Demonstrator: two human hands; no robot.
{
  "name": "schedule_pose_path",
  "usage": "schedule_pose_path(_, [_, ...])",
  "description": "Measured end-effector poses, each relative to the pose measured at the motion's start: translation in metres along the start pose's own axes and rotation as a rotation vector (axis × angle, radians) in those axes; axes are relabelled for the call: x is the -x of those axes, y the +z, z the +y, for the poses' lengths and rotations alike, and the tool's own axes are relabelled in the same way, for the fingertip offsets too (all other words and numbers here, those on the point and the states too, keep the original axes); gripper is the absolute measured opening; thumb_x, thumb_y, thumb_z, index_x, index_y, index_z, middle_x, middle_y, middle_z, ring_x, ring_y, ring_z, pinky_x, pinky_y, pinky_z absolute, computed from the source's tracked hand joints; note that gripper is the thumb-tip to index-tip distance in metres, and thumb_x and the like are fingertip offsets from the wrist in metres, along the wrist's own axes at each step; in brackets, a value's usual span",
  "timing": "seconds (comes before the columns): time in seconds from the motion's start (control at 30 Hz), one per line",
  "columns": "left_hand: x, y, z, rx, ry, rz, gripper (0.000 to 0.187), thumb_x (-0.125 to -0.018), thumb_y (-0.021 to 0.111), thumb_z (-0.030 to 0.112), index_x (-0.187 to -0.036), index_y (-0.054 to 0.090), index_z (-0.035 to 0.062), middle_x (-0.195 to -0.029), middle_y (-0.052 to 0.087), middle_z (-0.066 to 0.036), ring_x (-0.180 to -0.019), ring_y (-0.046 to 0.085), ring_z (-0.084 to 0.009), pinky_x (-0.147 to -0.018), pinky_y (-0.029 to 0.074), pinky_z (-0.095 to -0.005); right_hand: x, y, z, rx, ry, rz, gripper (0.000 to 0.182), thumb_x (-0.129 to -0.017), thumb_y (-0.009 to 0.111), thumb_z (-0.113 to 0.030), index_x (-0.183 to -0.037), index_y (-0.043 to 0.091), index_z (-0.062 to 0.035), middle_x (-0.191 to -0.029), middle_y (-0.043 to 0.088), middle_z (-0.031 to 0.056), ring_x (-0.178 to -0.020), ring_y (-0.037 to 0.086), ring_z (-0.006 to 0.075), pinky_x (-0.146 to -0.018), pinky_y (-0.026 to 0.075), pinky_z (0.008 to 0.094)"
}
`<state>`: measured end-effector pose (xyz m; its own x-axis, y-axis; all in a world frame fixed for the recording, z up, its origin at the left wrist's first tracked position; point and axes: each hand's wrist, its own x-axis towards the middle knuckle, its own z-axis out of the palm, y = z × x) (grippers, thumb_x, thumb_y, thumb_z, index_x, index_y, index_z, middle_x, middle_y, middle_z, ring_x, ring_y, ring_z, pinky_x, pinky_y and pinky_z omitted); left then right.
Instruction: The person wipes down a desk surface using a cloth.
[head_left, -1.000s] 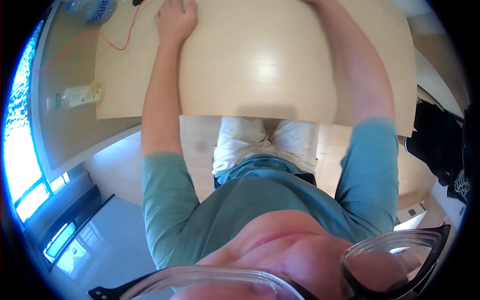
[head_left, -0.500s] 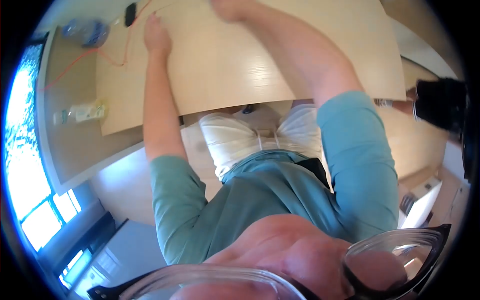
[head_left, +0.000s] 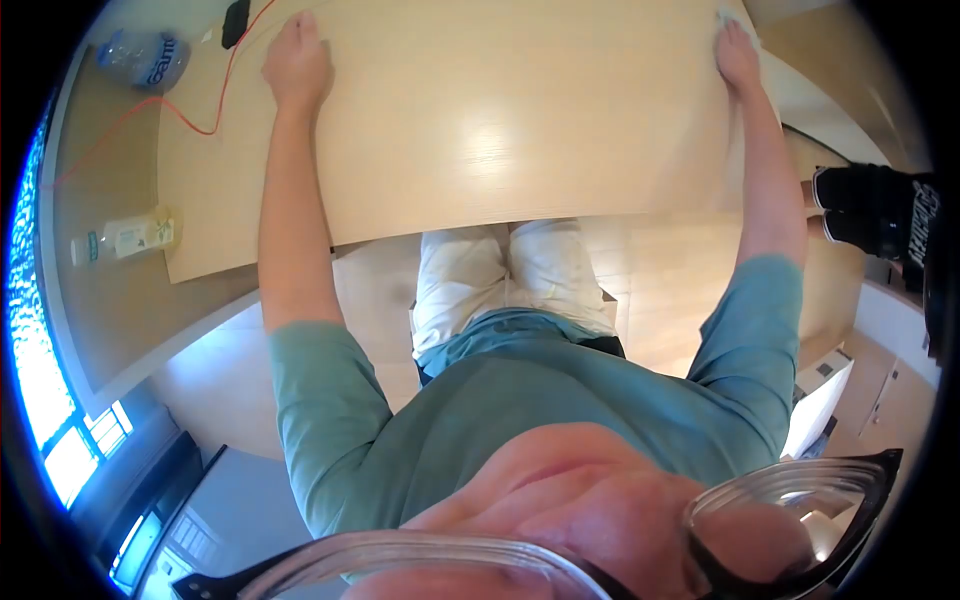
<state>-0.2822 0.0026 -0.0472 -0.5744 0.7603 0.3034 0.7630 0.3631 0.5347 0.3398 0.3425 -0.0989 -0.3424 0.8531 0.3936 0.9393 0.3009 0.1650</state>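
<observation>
My left hand (head_left: 298,65) rests on the light wooden table (head_left: 500,110) at the upper left, its fingers curled together and nothing visible in them. A red cord (head_left: 222,95) and a black object (head_left: 235,22) lie just to its left. Far to the right, my right hand (head_left: 738,58) is near the table's right edge, its fingers closed over a small white cloth or tissue (head_left: 727,17) pressed to the surface. Only part of this white piece shows.
A clear bottle with a blue label (head_left: 160,62) lies at the far left. Below it, a pale labelled bottle (head_left: 130,238) lies near the table's left end. A person in black clothing (head_left: 870,210) is at the right, beyond the table.
My right hand has swept from the upper middle to the table's right edge. My left hand has shifted slightly left and its fingers are more curled. The whole view has shifted a little.
</observation>
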Motion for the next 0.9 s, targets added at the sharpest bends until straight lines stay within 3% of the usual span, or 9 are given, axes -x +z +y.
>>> schedule_pose_path(0.1, [-0.005, 0.009, 0.006, -0.017, 0.107, 0.084, 0.054, -0.107, 0.035, 0.046, -0.127, 0.070, 0.0095, -0.123, 0.073, -0.016, -0.122, 0.061, -0.0402, -0.100, 0.046, -0.0511, -0.047, 0.002, -0.114, -0.282, -0.018, -0.176, 0.058, -0.105, 0.032, -0.022, -0.156, 0.041, 0.0032, -0.162, 0.042, 0.0254, -0.152, 0.037, 0.0367, -0.127, 0.028, 0.0470])
schedule_pose_path(0.23, [-0.007, 0.015, -0.004, -0.053, 0.103, 0.117, 0.053, -0.107, 0.036, 0.045, -0.126, 0.071, 0.0088, -0.126, 0.071, -0.017, -0.124, 0.060, -0.0405, -0.103, 0.045, -0.0528, -0.054, -0.035, -0.313, -0.350, -0.488, 0.113, 0.043, -0.094, 0.046, -0.016, -0.126, 0.067, 0.0030, -0.139, 0.063, 0.0251, -0.128, 0.060, 0.0384, -0.108, 0.048, 0.0497])
schedule_pose_path(0.3, [-0.009, 0.016, -0.011, -0.053, 0.106, 0.114, 0.053, -0.107, 0.036, 0.044, -0.126, 0.071, 0.0085, -0.127, 0.071, -0.016, -0.124, 0.060, -0.0401, -0.104, 0.045, -0.0521, -0.021, -0.143, -0.398, -0.465, -0.518, -0.314, 0.043, -0.094, 0.047, -0.015, -0.127, 0.066, 0.0051, -0.144, 0.060, 0.0245, -0.135, 0.056, 0.0365, -0.113, 0.044, 0.0490])
schedule_pose_path(0.43, [-0.014, 0.024, -0.023, -0.149, 0.183, 0.065, 0.050, -0.108, 0.037, 0.038, -0.131, 0.068, 0.0056, -0.136, 0.067, -0.017, -0.127, 0.058, -0.0401, -0.111, 0.041, -0.0490, 0.024, -0.096, -0.516, -0.807, -0.540, 0.715, 0.031, -0.091, 0.052, -0.020, -0.106, 0.075, -0.0061, -0.122, 0.072, 0.0154, -0.113, 0.069, 0.0352, -0.092, 0.056, 0.0496])
schedule_pose_path(0.53, [-0.011, 0.030, -0.025, -0.029, 0.150, 0.044, 0.050, -0.108, 0.037, 0.037, -0.133, 0.066, 0.0042, -0.138, 0.066, -0.017, -0.130, 0.057, -0.0399, -0.113, 0.040, -0.0482, -0.001, -0.114, -0.453, -0.541, -0.685, -0.040, 0.052, -0.102, 0.041, -0.029, -0.146, 0.055, -0.0042, -0.153, 0.054, 0.0192, -0.141, 0.051, 0.0351, -0.116, 0.041, 0.0537])
schedule_pose_path(0.63, [-0.012, 0.029, -0.026, 0.113, 0.065, 0.053, 0.051, -0.108, 0.038, 0.040, -0.131, 0.066, 0.0045, -0.136, 0.067, -0.017, -0.130, 0.057, -0.0393, -0.113, 0.040, -0.0486, -0.054, -0.090, -0.341, -0.533, -0.359, -0.381, 0.048, -0.095, 0.045, -0.024, -0.134, 0.064, -0.0029, -0.134, 0.067, 0.0233, -0.122, 0.066, 0.0368, -0.104, 0.050, 0.0512])
schedule_pose_path(0.67, [-0.014, 0.029, -0.025, 0.046, 0.110, 0.079, 0.052, -0.108, 0.037, 0.043, -0.130, 0.067, 0.0053, -0.135, 0.067, -0.017, -0.130, 0.057, -0.0390, -0.112, 0.041, -0.0490, -0.054, -0.054, -0.292, -0.399, -0.319, 0.012, 0.046, -0.097, 0.044, -0.016, -0.133, 0.063, 0.0056, -0.146, 0.059, 0.0250, -0.137, 0.054, 0.0369, -0.115, 0.042, 0.0492])
schedule_pose_path(0.83, [-0.007, 0.021, -0.014, -0.118, 0.113, 0.106, 0.055, -0.108, 0.036, 0.047, -0.129, 0.068, 0.0080, -0.133, 0.068, -0.017, -0.128, 0.057, -0.0384, -0.109, 0.041, -0.0513, -0.065, 0.003, -0.049, -0.269, 0.093, -0.156, 0.052, -0.099, 0.040, -0.029, -0.141, 0.061, -0.0041, -0.146, 0.060, 0.0217, -0.133, 0.060, 0.0357, -0.110, 0.047, 0.0510])
schedule_pose_path(0.9, [-0.013, 0.019, -0.016, -0.093, 0.101, 0.114, 0.055, -0.108, 0.035, 0.047, -0.131, 0.067, 0.0088, -0.134, 0.067, -0.018, -0.128, 0.057, -0.0383, -0.108, 0.042, -0.0519, -0.061, 0.060, 0.039, -0.063, 0.078, -0.182, 0.063, -0.105, 0.031, -0.039, -0.160, 0.040, -0.0083, -0.166, 0.040, 0.0149, -0.152, 0.039, 0.0344, -0.123, 0.033, 0.0513])
